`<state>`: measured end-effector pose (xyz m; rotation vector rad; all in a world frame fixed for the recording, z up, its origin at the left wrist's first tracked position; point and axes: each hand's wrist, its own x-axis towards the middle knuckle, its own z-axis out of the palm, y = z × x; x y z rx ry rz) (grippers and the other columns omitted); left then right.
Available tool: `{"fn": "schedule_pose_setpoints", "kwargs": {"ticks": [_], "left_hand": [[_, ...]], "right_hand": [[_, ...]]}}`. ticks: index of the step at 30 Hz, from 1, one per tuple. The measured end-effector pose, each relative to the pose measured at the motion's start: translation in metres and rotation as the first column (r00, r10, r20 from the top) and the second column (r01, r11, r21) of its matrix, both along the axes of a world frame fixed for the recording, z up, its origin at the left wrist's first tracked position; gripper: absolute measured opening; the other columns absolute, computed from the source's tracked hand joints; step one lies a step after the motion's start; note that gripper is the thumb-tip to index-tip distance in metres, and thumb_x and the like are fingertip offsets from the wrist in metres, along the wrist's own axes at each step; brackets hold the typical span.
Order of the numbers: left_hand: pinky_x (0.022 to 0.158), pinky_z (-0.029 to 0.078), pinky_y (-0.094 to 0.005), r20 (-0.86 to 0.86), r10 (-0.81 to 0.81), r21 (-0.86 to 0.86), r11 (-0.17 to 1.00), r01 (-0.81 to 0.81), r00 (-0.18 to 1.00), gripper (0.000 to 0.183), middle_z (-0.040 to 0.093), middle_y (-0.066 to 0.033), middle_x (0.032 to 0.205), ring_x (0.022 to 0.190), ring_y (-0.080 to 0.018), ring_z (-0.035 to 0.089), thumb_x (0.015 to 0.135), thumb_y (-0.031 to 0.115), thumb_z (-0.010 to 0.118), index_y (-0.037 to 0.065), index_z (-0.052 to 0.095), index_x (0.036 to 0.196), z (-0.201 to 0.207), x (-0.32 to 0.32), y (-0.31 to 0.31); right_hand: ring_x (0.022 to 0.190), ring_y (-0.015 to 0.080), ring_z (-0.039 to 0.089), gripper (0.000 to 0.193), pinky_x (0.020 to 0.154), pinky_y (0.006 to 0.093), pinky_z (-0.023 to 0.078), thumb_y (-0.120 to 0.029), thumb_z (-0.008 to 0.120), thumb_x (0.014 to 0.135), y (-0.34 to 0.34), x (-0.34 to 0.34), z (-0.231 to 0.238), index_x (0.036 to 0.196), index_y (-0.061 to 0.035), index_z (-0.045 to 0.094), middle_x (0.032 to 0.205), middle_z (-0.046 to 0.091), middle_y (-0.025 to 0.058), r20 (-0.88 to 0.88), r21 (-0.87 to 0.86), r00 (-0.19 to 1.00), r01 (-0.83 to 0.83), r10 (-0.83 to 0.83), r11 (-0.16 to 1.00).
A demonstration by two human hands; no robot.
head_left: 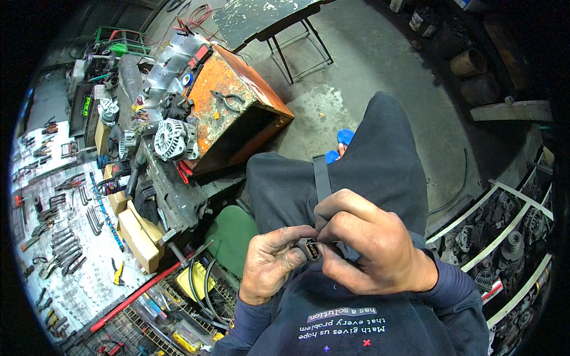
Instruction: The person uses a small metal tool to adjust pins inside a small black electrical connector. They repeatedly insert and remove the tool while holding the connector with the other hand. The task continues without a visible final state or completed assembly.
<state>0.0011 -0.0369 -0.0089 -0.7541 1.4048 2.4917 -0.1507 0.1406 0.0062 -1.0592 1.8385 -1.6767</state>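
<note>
Above my lap, a small dark grey block-shaped part (310, 249) with brassy metal contacts in its open face sits between my hands. The thumb and forefinger of my left hand (267, 264) pinch it from the left. My right hand (374, 246) is closed, its thumb and forefinger pressed together against the part's right edge. Whether those right fingertips grip the part itself or some tiny piece at it is hidden.
Ahead to the left, an orange metal box (237, 77) carries pliers (228, 101). Beside it an alternator (173, 139) rests on a cluttered bench. Hand tools cover a pale board (77, 231) at left. A metal rack (510, 204) of parts stands at right, a dark table (261, 21) ahead.
</note>
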Motion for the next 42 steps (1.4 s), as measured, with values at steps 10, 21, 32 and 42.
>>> {"fn": "schedule_pose_setpoints", "kwargs": {"ticks": [10,21,32,42], "left_hand": [[0.098,0.054,-0.0307,0.049,-0.137,-0.146,0.979,0.143,0.989,0.052,0.073,-0.0143,0.119,0.108,-0.0175,0.069,0.096,0.025,0.079,-0.01,0.065,0.131,0.011,-0.005,-0.008],[0.097,0.054,-0.0317,0.088,-0.367,-0.134,0.917,0.376,0.926,0.048,0.075,-0.0151,0.115,0.107,-0.0195,0.07,0.097,0.027,0.077,-0.009,0.069,0.127,0.016,-0.013,-0.024],[0.09,0.059,-0.0402,0.152,-0.36,-0.825,0.466,0.319,0.92,0.039,0.076,-0.0146,0.111,0.099,-0.0229,0.073,0.092,0.019,0.068,-0.001,0.072,0.126,0.065,-0.013,-0.084],[0.07,0.059,-0.0339,-0.107,-0.634,-0.901,0.388,0.195,0.765,0.038,0.073,-0.013,0.099,0.085,-0.0245,0.073,0.102,0.027,0.068,0.003,0.07,0.13,-0.006,-0.067,-0.06]], "right_hand": [[0.081,0.0305,0.067,0.019,0.07,0.0367,0.055,0.003,0.074,0.073,-0.001,-0.008,0.004,0.087,0.0022,0.061,0.099,0.062,0.0148,0.03,0.034,0.997,-0.071,0.07,0.997],[0.074,0.0181,0.06,0.013,0.065,0.0332,0.048,-0.004,0.071,0.077,-0.002,-0.035,-0.019,0.083,0.0034,0.063,0.088,0.061,0.0092,0.293,-0.064,0.897,-0.327,0.331,0.943],[0.088,0.018,0.064,0.013,0.079,0.0335,0.052,-0.007,0.075,0.085,0.036,-0.047,-0.024,0.087,0.0039,0.068,0.094,0.068,0.0107,0.607,-0.092,0.788,-0.061,0.105,0.994],[0.09,0.0226,0.068,0.012,0.08,0.0332,0.054,-0.006,0.076,0.078,0.022,-0.027,-0.016,0.084,-0.0017,0.066,0.095,0.066,0.0107,0.186,0.067,0.936,0.292,-0.3,0.954]]}}
